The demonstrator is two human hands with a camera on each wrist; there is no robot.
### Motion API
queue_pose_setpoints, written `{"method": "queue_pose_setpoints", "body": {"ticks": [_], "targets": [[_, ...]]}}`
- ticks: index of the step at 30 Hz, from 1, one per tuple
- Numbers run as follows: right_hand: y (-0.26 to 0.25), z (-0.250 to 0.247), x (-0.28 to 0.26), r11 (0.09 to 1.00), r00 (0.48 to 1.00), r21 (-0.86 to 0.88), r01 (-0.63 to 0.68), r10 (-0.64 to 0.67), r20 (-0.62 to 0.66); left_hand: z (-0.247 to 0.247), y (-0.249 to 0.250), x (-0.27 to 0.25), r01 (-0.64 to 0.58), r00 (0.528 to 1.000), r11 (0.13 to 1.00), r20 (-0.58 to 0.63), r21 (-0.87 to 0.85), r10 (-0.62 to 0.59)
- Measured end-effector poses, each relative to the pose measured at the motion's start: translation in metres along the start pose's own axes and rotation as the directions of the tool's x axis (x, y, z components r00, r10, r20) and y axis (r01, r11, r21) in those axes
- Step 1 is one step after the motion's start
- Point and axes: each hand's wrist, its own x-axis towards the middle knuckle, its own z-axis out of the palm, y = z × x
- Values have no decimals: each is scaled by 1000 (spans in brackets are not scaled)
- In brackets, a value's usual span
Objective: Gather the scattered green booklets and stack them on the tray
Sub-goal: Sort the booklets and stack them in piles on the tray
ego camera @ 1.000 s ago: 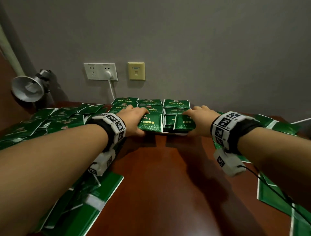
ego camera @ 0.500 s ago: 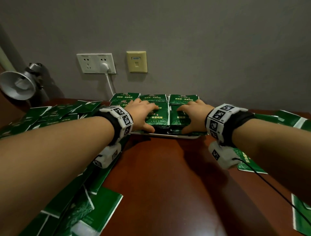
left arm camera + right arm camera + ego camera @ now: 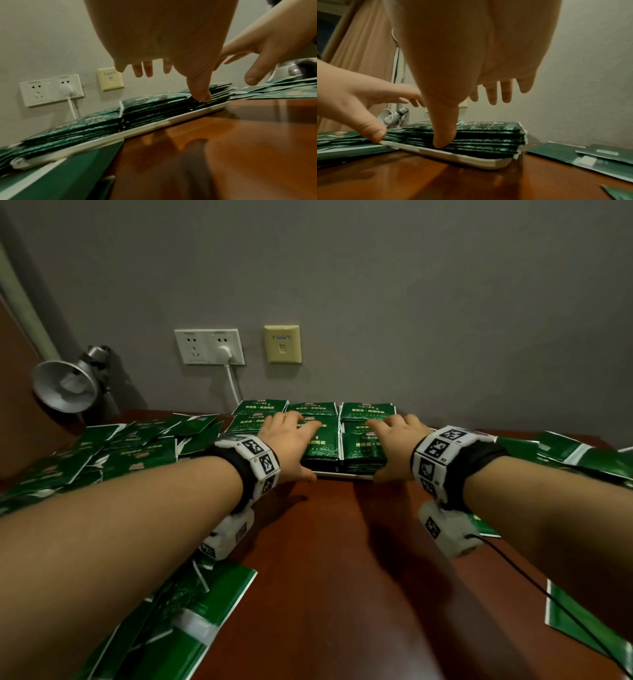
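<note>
A white tray (image 3: 342,475) stands by the wall, filled with several stacks of green booklets (image 3: 311,409). My left hand (image 3: 294,445) hovers over the front left stack, fingers straight, thumb (image 3: 200,96) touching the stack's front edge. Over the front right stack my right hand (image 3: 392,445) is spread the same way, its thumb (image 3: 441,142) pressed against the booklet edges just above the tray rim (image 3: 471,160). Neither hand grips anything. Loose booklets (image 3: 137,450) lie scattered left of the tray, and more of them (image 3: 582,455) to its right.
More booklets lie under my left forearm (image 3: 205,607) and at the lower right (image 3: 579,619). A metal clamp lamp (image 3: 65,385) stands at the far left. A plug and white cord (image 3: 233,385) run down the wall behind the tray. The wooden table (image 3: 342,577) is bare between my arms.
Both hands let go of the front booklets, slid inward across the stacks, and lifted their fingers straight; only the thumbs now touch the front edges.
</note>
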Motion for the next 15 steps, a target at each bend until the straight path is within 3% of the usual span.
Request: {"method": "queue_pose_setpoints", "body": {"ticks": [2, 5, 9, 13, 15], "targets": [[-2, 2, -18, 1000, 999, 11, 8, -8, -47, -1, 10, -16, 4, 1000, 1000, -6, -17, -4], [-1, 17, -50, 1000, 1000, -11, -22, 21, -15, 1, 37, -41, -11, 999, 1000, 46, -3, 11], [5, 35, -106, 997, 992, -62, -49, 56, 114, 9, 80, -69, -9, 970, 1000, 244, -15, 13], [36, 43, -147, 986, 968, -132, -97, 125, 217, 15, 129, -92, -52, 941, 998, 334, -17, 55], [54, 44, -174, 983, 937, -69, -168, 181, 300, 14, 150, -100, -71, 935, 997, 348, 3, 66]]}}
